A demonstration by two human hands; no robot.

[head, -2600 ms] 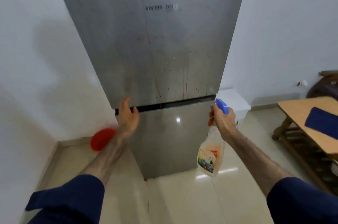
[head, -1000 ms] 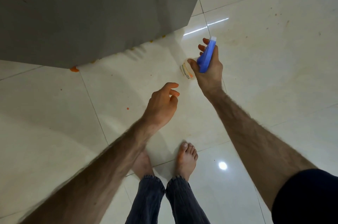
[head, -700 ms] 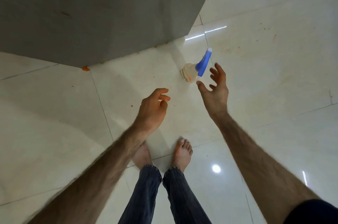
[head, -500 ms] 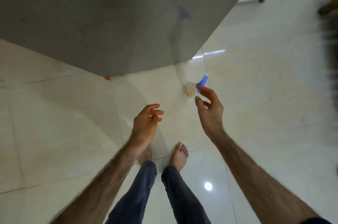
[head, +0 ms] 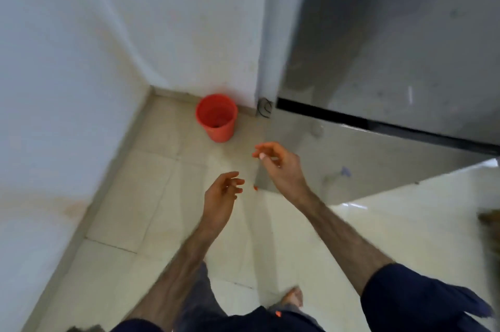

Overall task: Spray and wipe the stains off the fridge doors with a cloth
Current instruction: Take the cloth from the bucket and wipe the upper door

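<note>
Reaching with both hands empty, left hand point(head: 220, 196) and right hand point(head: 281, 166) fingers loosely spread. We judge a cloth comes next, perhaps from the red bucket point(head: 216, 117) beyond our fingers; none shows.

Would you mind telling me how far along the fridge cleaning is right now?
Nothing looks finished: the fridge doors show specks and streaks. Both the left hand and right hand are empty, with no spray bottle or cloth in view. An orange bucket stands in the corner. Wiping appears to remain.
</note>
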